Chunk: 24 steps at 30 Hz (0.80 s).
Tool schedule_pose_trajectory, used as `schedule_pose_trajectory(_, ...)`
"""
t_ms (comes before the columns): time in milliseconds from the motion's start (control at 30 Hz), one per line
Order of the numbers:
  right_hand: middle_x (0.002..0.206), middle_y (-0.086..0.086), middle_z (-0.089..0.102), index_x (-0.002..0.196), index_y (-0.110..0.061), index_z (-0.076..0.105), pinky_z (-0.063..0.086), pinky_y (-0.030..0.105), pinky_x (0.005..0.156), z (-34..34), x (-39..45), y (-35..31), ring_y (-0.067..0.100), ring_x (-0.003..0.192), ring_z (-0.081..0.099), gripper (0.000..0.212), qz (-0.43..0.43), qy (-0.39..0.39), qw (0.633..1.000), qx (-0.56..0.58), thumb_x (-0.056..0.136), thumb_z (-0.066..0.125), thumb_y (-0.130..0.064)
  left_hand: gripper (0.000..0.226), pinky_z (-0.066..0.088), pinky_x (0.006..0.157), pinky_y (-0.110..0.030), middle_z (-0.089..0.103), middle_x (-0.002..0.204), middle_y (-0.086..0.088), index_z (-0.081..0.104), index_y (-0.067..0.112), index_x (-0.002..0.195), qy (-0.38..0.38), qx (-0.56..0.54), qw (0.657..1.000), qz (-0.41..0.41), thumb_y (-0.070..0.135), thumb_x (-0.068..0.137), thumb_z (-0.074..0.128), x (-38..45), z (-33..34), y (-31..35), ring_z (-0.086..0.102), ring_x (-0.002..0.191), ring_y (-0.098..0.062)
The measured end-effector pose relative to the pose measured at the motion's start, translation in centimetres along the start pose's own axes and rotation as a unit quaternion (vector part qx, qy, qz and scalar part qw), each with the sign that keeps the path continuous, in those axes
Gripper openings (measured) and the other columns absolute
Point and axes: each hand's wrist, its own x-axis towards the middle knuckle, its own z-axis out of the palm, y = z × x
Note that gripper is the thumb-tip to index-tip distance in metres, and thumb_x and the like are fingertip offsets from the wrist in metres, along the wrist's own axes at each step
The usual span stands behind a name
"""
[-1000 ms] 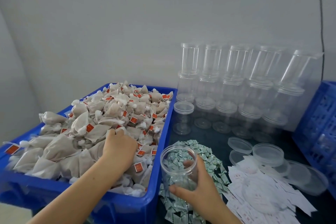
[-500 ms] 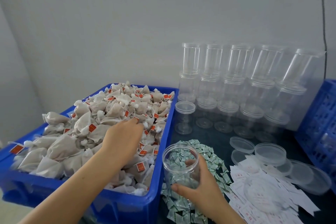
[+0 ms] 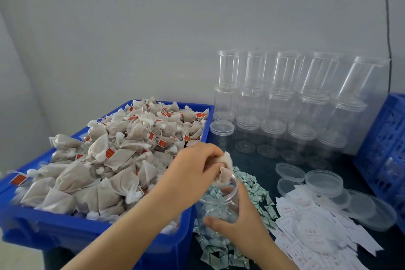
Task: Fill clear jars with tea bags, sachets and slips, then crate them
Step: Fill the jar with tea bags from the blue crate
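A blue bin (image 3: 105, 232) on the left is heaped with beige tea bags (image 3: 122, 155) bearing red tags. My left hand (image 3: 192, 169) grips a few tea bags (image 3: 225, 167) just above the mouth of a clear jar (image 3: 219, 206). My right hand (image 3: 236, 219) holds that jar upright over a pile of green-white sachets (image 3: 252, 190). White paper slips (image 3: 311, 226) lie to the right on the dark table.
Stacked empty clear jars (image 3: 285, 103) stand at the back against the wall. Loose clear lids (image 3: 322, 182) lie at the right. A blue lattice crate (image 3: 385, 147) stands at the far right edge.
My left hand has lifted out of the bin with tea bags and moved right to the jar's mouth. My right hand has kept the jar in place.
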Motion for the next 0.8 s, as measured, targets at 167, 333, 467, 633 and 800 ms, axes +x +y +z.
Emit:
schedule_pose_trajectory(167,0.124,-0.021,0.065,0.127,-0.060,0.043,0.051,0.012,0.086,-0.1,0.0,-0.5,0.002,0.114,0.064,0.082,-0.030,0.020,0.999,0.004,0.066,0.092,-0.038,0.015,0.039,0.079,-0.009,0.057,0.096,0.015,0.062,0.023,0.105,-0.058,0.018,0.998,0.004,0.020,0.093,0.054,-0.6,1.8,0.3,0.051,0.088,0.001)
schedule_pose_trajectory(333,0.131,-0.025,0.059,0.134,-0.061,0.035,0.052,0.029,0.097,-0.5,-0.2,-0.4,-0.001,0.120,0.059,0.098,-0.017,0.020,1.000,-0.007,0.055,0.092,-0.056,0.014,0.045,0.079,-0.017,0.061,0.094,0.009,0.063,0.022,0.103,-0.103,0.059,0.993,-0.001,0.022,0.089,0.057,-0.5,1.8,0.7,0.056,0.085,-0.006)
schedule_pose_trajectory(467,0.136,-0.027,0.056,0.142,-0.055,0.029,0.050,0.032,0.102,-0.6,-0.2,-0.4,-0.001,0.124,0.056,0.111,-0.011,0.013,1.000,-0.004,0.050,0.089,-0.066,0.014,0.049,0.079,-0.024,0.068,0.091,0.006,0.066,0.021,0.099,-0.131,0.064,0.989,-0.005,0.019,0.088,0.057,-0.2,1.7,1.2,0.061,0.082,-0.008)
schedule_pose_trajectory(633,0.131,-0.034,0.055,0.136,-0.067,0.024,0.052,0.021,0.094,-0.8,-0.3,-0.6,-0.008,0.119,0.056,0.108,-0.013,0.013,1.000,-0.013,0.050,0.089,-0.068,0.016,0.050,0.075,-0.022,0.069,0.083,0.007,0.071,0.021,0.091,-0.164,0.074,0.984,0.007,0.016,0.089,0.056,0.0,1.5,1.5,0.062,0.075,-0.009)
schedule_pose_trajectory(800,0.128,-0.026,0.061,0.136,-0.063,0.030,0.055,0.023,0.093,-0.9,-0.2,-0.3,-0.001,0.118,0.060,0.104,-0.023,0.012,1.000,-0.014,0.051,0.090,-0.063,0.017,0.043,0.067,-0.008,0.057,0.071,0.017,0.072,0.025,0.093,-0.187,0.062,0.980,0.012,0.017,0.090,0.057,0.1,1.4,1.5,0.058,0.069,-0.002)
